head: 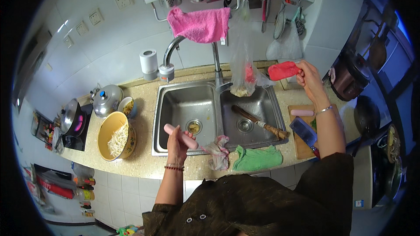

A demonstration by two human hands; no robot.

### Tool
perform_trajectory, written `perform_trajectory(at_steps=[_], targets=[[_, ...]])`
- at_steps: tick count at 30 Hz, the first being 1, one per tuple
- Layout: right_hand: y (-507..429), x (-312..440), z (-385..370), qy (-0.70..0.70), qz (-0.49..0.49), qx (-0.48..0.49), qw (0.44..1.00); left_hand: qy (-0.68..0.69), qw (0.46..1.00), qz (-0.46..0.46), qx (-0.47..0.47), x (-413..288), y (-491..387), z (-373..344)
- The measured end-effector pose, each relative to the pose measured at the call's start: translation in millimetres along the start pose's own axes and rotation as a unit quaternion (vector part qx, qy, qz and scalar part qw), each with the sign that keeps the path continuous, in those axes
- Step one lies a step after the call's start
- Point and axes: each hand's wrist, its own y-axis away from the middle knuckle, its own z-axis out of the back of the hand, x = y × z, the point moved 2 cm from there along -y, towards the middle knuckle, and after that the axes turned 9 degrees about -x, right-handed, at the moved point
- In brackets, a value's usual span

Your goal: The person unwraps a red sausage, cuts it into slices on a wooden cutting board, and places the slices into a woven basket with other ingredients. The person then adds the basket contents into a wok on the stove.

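My left hand [178,144] holds a peeled pink sausage [190,141] over the front of the left sink basin [175,108]. My right hand [310,80] is raised at the right and pinches a red plastic wrapper [282,71]. Just left of the wrapper hangs a clear plastic bag [239,46] with scraps and a red piece inside. Below my right forearm, a second pink sausage [302,113] and a cleaver [303,131] lie on a wooden cutting board [297,147]. My forearm covers part of the board and some chopped greens [314,124].
A brush-like bundle [259,122] lies in the right basin. Pink [218,154] and green cloths [257,159] rest on the front edge. To the left stand a yellow bowl of bean sprouts [116,137], a kettle [107,101] and a lidded pan [70,114]. The faucet [174,47] arches above.
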Motion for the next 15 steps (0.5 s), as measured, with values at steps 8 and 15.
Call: perform_trajectory(at_steps=[8, 15], targets=[[-73, -15, -31, -0.032, -0.019, 0.086, 0.996, -0.041, 0.997, -0.055, -0.040, -13, 50, 15], [-124, -65, -66, -0.081, -0.018, 0.112, 0.990, -0.122, 0.987, -0.082, -0.072, -8, 82, 17]])
